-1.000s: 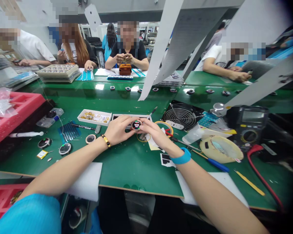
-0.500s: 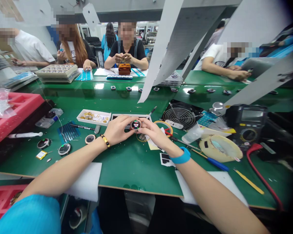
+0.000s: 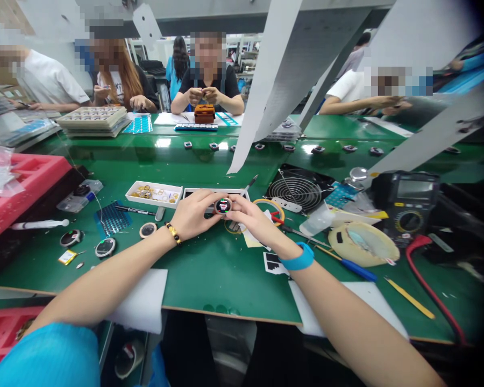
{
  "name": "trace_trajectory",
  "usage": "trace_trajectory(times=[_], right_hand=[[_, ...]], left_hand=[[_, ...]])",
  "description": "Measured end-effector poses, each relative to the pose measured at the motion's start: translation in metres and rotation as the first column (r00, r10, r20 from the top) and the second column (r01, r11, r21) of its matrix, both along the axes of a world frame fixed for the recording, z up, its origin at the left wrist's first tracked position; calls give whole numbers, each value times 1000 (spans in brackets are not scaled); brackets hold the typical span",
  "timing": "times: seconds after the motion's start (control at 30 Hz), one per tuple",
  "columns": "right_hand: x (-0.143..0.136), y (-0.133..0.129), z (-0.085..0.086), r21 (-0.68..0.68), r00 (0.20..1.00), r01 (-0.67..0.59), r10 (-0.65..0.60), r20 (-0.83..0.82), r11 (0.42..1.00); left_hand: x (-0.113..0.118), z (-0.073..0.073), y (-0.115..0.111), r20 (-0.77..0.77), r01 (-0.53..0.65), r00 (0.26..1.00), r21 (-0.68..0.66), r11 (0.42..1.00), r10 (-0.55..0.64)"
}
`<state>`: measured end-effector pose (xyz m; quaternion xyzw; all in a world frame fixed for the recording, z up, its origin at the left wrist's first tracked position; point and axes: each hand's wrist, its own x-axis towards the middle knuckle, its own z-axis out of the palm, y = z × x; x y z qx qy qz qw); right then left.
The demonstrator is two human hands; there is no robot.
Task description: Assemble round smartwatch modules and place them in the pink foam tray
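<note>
Between my two hands is a round smartwatch face (image 3: 223,206) with a lit screen showing small coloured marks. My left hand (image 3: 193,215) grips its left edge between thumb and fingers. On the opposite edge, my right hand (image 3: 248,212) pinches it the same way. Just behind the hands lies a white tray (image 3: 242,192) with a dark inside, partly hidden. A second white tray (image 3: 153,193) of small gold-coloured parts stands to the left. Nearer my left forearm are a round ring-shaped part (image 3: 148,230) and another round watch face (image 3: 105,247).
At the right lie a fan (image 3: 296,191), a multimeter (image 3: 405,201), a tape roll (image 3: 363,244) and a blue-handled screwdriver (image 3: 357,270). A red foam tray (image 3: 36,177) borders the left. Several watch parts line the far green strip, where co-workers sit. A paper strip (image 3: 262,80) hangs overhead.
My hands keep hold of the watch face in nearly the same place. The view has shifted slightly. At the far right, a co-worker's arms have lifted off the bench.
</note>
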<state>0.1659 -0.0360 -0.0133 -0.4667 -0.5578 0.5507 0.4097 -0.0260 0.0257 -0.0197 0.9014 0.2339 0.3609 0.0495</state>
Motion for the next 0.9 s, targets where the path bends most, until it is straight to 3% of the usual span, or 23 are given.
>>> trace_trajectory(times=[0.9], right_hand=[[-1,-3,0,63,1000,-7,6,17,998]], left_hand=[[0,2,-1,3,0,1000,13,1000,0]])
